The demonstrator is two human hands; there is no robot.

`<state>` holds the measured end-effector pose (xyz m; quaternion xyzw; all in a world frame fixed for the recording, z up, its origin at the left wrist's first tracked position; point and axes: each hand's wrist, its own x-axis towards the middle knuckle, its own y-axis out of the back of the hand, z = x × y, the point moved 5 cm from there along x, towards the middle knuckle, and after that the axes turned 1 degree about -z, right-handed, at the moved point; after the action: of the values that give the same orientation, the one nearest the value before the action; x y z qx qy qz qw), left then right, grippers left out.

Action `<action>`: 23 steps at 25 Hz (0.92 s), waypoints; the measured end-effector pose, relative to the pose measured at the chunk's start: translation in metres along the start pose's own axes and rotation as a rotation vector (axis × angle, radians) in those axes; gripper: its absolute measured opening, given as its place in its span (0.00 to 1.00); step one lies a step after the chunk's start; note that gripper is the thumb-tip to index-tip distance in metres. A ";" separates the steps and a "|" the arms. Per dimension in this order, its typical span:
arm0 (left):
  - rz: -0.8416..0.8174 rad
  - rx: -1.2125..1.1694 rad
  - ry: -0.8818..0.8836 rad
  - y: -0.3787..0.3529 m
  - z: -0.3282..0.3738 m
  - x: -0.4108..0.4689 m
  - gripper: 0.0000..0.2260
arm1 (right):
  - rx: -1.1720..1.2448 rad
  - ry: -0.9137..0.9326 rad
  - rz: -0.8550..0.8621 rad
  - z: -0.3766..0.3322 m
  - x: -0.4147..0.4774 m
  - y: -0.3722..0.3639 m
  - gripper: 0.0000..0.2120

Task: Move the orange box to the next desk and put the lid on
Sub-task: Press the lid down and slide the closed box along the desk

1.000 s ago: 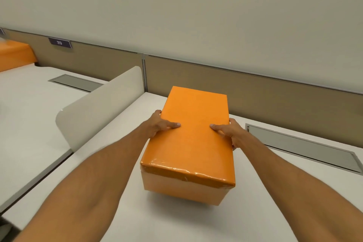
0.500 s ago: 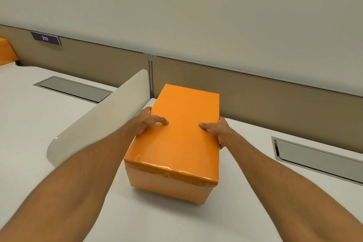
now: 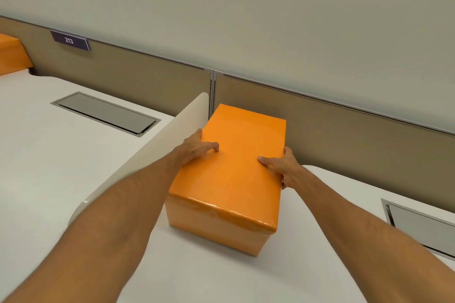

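An orange box point(image 3: 229, 179) wrapped in glossy orange paper, its lid on top, sits in the middle of the view over the white desk point(image 3: 221, 278). My left hand point(image 3: 197, 149) grips its left side, thumb on the lid. My right hand point(image 3: 283, 167) grips its right side, thumb on the lid too. The box's left edge lies close to the white curved divider point(image 3: 152, 162) between the two desks. I cannot tell whether the box rests on the desk or hovers just above it.
The neighbouring white desk point(image 3: 44, 155) lies to the left with a grey cable hatch point(image 3: 105, 113). Another hatch point(image 3: 423, 226) is at the right. A tan partition point(image 3: 344, 135) with a "213" label point(image 3: 70, 40) runs behind. Another orange thing point(image 3: 11, 56) sits far left.
Both hands have carried the box leftward toward the divider. The view has swung left, and more of the left desk shows.
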<state>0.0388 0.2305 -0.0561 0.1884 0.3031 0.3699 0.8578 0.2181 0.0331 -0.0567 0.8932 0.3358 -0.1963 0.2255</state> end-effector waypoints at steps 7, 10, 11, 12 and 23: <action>0.008 0.089 -0.051 0.021 -0.006 0.036 0.38 | 0.049 -0.012 -0.012 -0.009 0.016 -0.022 0.48; 0.016 0.147 -0.068 0.027 -0.004 0.042 0.38 | 0.063 -0.019 -0.025 -0.009 0.019 -0.028 0.49; 0.028 0.179 -0.084 0.028 -0.004 0.044 0.37 | 0.070 -0.020 -0.031 -0.009 0.020 -0.029 0.49; 0.042 0.218 -0.106 0.028 -0.004 0.045 0.37 | 0.073 -0.020 -0.035 -0.010 0.021 -0.030 0.49; 0.132 0.421 -0.229 0.032 -0.004 0.052 0.33 | 0.075 -0.002 -0.032 -0.012 0.023 -0.035 0.50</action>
<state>0.0481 0.2911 -0.0614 0.4230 0.2615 0.3302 0.8023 0.2131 0.0751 -0.0676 0.8954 0.3421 -0.2133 0.1891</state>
